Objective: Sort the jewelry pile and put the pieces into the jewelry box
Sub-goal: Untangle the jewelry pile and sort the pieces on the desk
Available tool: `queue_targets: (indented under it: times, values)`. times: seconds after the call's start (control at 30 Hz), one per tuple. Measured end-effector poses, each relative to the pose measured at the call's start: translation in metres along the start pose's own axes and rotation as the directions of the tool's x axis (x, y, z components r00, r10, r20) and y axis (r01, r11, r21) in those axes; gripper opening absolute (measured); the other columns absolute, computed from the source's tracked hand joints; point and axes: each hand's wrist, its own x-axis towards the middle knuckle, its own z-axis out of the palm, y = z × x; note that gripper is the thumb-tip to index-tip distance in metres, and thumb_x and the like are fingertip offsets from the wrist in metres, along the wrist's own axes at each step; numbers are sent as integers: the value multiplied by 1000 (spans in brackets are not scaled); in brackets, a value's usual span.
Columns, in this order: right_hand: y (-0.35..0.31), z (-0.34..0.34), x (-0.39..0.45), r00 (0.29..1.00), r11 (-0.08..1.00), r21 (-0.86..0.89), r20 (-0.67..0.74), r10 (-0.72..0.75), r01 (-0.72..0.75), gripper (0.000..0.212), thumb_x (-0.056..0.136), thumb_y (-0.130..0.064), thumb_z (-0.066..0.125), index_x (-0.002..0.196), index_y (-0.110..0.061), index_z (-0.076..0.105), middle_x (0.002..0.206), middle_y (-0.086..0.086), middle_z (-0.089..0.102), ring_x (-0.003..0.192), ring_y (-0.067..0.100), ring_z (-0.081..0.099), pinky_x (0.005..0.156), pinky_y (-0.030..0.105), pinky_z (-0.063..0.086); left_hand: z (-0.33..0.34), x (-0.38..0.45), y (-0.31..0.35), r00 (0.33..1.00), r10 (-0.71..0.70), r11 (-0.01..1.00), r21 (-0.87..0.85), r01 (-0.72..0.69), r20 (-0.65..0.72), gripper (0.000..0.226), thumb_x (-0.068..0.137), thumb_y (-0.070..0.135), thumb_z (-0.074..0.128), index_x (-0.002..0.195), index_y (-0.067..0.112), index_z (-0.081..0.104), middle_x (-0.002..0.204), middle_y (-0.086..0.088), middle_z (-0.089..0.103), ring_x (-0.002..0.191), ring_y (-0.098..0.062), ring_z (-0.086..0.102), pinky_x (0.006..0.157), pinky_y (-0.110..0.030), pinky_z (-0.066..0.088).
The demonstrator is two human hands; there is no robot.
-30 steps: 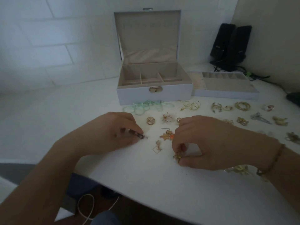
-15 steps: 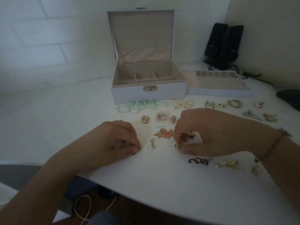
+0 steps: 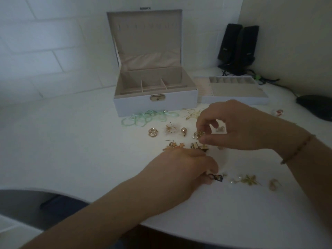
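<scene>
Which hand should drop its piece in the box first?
Probably the right hand: its grip has a gold piece lifted, nearer the open jewelry box. The left hand is lower, pinching a dark piece.

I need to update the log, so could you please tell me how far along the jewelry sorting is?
Nothing is stored yet: the open white jewelry box shows bare compartments. In hand: the right hand pinches a small gold piece; the left hand grips a dark curly piece. The other pieces lie on the white table.
</scene>
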Motion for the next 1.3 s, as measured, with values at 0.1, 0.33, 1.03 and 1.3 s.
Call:
queue_targets:
  times: [0.1,0.33,1.03,1.3]
  values:
    - [3,-1,0,999,999,21,-33,39,-39,11,79,-45,66,82,-39,58,70,-17,58,73,11,54,64,21,42,7,12,9,999,-34,998,57,33,16,19,94,27,59,107,20,71,95,1,67,85,-25,66,70,-38,55]
    - [4,0,0,998,998,-16,-28,56,-57,17,76,-49,62,84,-35,61,71,-18,60,75,9,53,63,14,37,-5,-8,3,997,-34,986,168,22,71,20,98,29,47,93,21,65,90,5,60,76,-19,63,63,-33,54]
    - [-22,17,1,985,996,-2,148,-84,86,28,78,-55,48,93,-37,63,79,-20,58,79,0,53,72,20,46,-50,-43,-50,964,-247,930,254,264,-98,31,89,43,51,106,25,70,108,8,65,96,-12,59,83,-25,51]
    - [-21,20,1,973,991,-70,210,-97,113,25,85,-56,52,105,-44,60,81,-22,57,82,-6,48,73,12,38,-34,-46,-37,984,-176,981,85,175,7,24,91,38,53,101,27,72,100,13,67,91,-5,62,79,-26,53]
